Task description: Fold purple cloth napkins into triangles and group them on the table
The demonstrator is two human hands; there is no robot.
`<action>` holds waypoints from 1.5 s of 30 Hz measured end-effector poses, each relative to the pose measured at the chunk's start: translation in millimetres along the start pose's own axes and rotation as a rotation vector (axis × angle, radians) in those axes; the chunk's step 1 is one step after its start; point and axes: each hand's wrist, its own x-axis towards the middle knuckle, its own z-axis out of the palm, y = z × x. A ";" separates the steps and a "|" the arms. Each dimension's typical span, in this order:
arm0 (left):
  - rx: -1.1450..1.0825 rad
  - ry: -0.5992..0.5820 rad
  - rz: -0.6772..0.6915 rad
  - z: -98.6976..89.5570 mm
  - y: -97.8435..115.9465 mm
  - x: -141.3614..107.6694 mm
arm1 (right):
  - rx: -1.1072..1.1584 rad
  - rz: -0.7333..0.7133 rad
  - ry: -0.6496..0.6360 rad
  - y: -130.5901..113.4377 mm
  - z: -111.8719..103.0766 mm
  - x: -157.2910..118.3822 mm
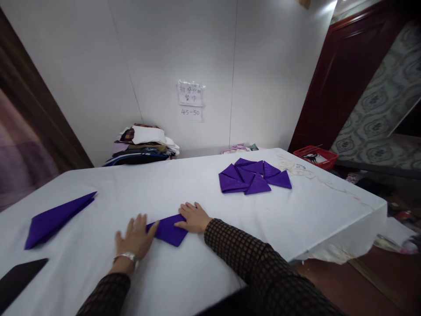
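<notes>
A folded purple napkin [171, 230] lies flat on the white tablecloth, near the front of the table. My left hand [136, 239], with a silver watch or bracelet at the wrist, rests on its left end with fingers spread and the thumb over the cloth. On the right end lies my right hand [194, 218], its fingers also apart and pressing down. Both hands cover parts of the napkin's ends. To the left is another folded purple napkin [57, 221], long and pointed. Farther right sits a cluster of purple folded triangular napkins [241, 175], overlapping one another.
A dark flat object [21, 281] lies at the table's left front. Behind the table are a pile of clothes [144, 142] and a wall bearing a paper sign [191, 100]. A red basket [315, 157] stands beyond the right far corner of the white-covered table [329, 215].
</notes>
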 end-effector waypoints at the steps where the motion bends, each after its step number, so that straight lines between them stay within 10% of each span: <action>1: 0.029 0.011 0.048 -5.0 16.6 -2.8 | -0.011 -0.002 0.018 -0.3 0.6 -0.4; 6: 0.005 -0.152 0.309 -6.0 64.3 -11.9 | -0.041 0.040 0.086 -4.1 0.6 -3.1; 20: 0.103 -0.187 -0.102 -16.4 18.2 -2.6 | -0.140 -0.005 0.176 -2.0 4.6 -3.9; 23: 0.100 -0.030 0.103 -14.0 35.9 -6.0 | -0.146 0.004 0.175 -1.4 6.5 -3.4; 30: 0.008 -0.185 0.351 8.5 50.1 -15.2 | -0.119 0.027 0.089 -2.9 1.0 -1.1; 40: -0.009 -0.143 0.352 7.4 50.6 -17.2 | -0.274 0.499 0.141 120.9 -66.7 -58.2; 45: 0.032 -0.167 0.344 7.4 50.4 -17.4 | -0.362 0.620 0.065 153.0 -65.3 -79.8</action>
